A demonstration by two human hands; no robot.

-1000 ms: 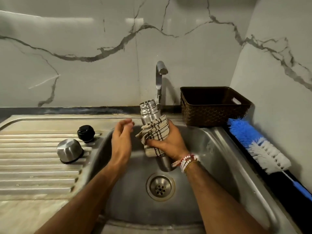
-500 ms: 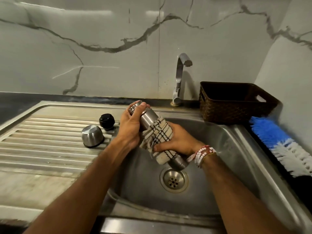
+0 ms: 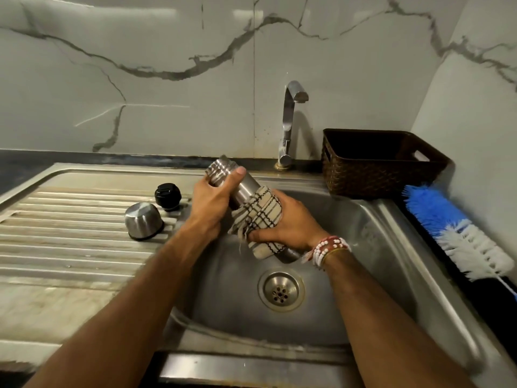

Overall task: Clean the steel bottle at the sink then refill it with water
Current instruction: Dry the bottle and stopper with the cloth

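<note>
Left hand (image 3: 212,203): grips steel bottle (image 3: 243,189) at neck.
Right hand (image 3: 291,223): grips checked cloth (image 3: 260,217) wrapped around bottle.
Black cap (image 3: 167,196): nine o'clock from bottle.

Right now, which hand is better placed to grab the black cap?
Left, probably: the left hand, gripping the bottle, is nearer the black cap; the right hand holds the cloth farther off.

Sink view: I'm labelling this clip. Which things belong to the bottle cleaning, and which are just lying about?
Job: bottle, gripped by left hand; cloth, wrapped round it by right hand; tap; sink; black cap and steel cup, set aside.
Lying about: basket; brush.
</note>
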